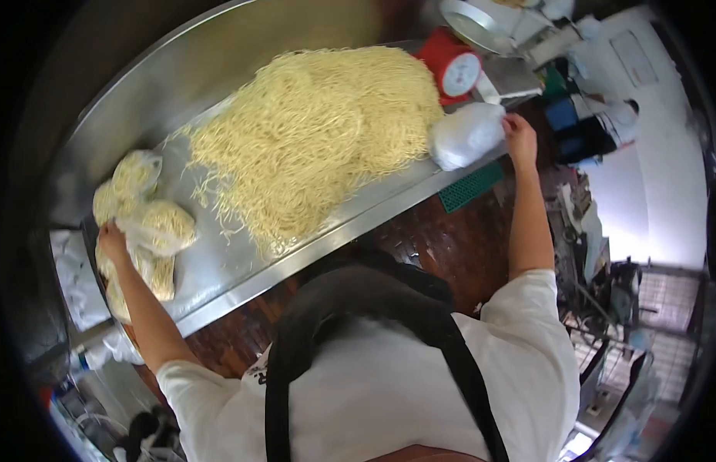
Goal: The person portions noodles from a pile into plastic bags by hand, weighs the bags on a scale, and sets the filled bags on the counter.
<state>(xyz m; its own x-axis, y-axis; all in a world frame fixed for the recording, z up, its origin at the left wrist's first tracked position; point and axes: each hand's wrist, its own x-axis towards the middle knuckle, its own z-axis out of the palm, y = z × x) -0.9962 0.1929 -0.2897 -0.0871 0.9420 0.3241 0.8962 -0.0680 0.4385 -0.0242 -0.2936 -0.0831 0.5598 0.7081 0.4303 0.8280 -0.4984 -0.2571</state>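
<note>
White shirt (381,385) closest, left hand (112,240) gripping a noodle bag (169,223), right hand (520,142) pinching the plastic bundle (466,138), and a careless tug there could slide it off the counter (206,269)!

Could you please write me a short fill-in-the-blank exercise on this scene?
1. The large loose heap on the metal table is made of ____.
2. Around its white dial, the weighing scale is coloured ____.
3. The filled plastic bags are at the person's ____ hand.

Missing words: noodles; red; left.
</note>
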